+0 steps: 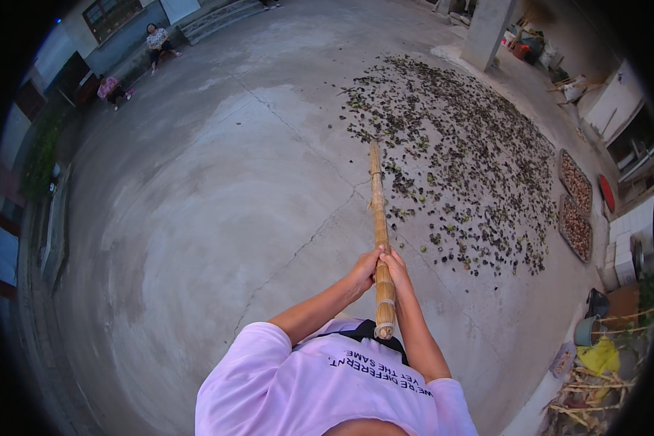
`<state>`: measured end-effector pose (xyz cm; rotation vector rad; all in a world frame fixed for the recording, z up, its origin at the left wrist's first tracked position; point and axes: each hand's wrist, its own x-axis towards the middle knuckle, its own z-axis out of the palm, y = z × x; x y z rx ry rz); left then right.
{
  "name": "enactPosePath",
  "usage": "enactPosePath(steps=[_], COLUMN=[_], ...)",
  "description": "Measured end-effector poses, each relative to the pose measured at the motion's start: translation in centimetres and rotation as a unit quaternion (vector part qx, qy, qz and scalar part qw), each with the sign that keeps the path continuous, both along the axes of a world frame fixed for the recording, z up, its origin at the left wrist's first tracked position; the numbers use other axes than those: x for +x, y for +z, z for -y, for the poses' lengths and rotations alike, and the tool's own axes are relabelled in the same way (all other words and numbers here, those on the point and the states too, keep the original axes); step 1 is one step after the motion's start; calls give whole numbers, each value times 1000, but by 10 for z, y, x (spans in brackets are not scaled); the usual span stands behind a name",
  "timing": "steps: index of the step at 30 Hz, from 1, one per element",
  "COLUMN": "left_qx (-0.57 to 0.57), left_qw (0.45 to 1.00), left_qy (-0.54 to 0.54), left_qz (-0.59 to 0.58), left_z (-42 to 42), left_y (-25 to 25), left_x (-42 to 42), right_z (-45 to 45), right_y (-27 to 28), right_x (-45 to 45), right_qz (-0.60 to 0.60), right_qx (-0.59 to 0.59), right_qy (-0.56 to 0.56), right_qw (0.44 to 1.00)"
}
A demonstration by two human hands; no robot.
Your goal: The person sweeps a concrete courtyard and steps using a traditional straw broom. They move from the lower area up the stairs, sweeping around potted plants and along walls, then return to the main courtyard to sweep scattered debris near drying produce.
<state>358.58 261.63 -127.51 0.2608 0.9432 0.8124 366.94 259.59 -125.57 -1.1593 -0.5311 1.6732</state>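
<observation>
Both of my hands grip a long broom (379, 218) of bound straw stalks, held out in front of my body. My left hand (364, 268) wraps it from the left, and my right hand (394, 266) holds it from the right at about the same height. The banded thick end points back at my waist. Its far end reaches toward the edge of a wide scatter of blackened and green husks (468, 158), apparently walnut husks, on the concrete ground (207, 218). Whether the far tip touches the ground I cannot tell.
Two trays of brown nuts (576, 182) lie at the right, near a red round object (606, 193). A concrete pillar (488, 35) stands beyond the husks. Two people (157, 42) sit at the far left. A blue-grey bucket (586, 331) and dry stalks (588, 392) are at lower right.
</observation>
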Motion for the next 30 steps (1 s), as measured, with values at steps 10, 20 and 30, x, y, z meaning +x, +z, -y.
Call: enactPosePath(steps=[10, 20, 30], left_qx=[-42, -114, -90], left_qw=[990, 965, 898], left_qy=[-131, -234, -429], left_qz=[-19, -33, -42], left_z=[35, 6, -47], left_y=[-23, -69, -48], left_x=[73, 131, 206], right_z=[44, 25, -6], right_y=[-24, -75, -111], right_x=[76, 134, 223], right_qz=[-19, -29, 22], right_qx=[-47, -183, -214], right_qy=[-114, -188, -308], right_qw=[992, 965, 927])
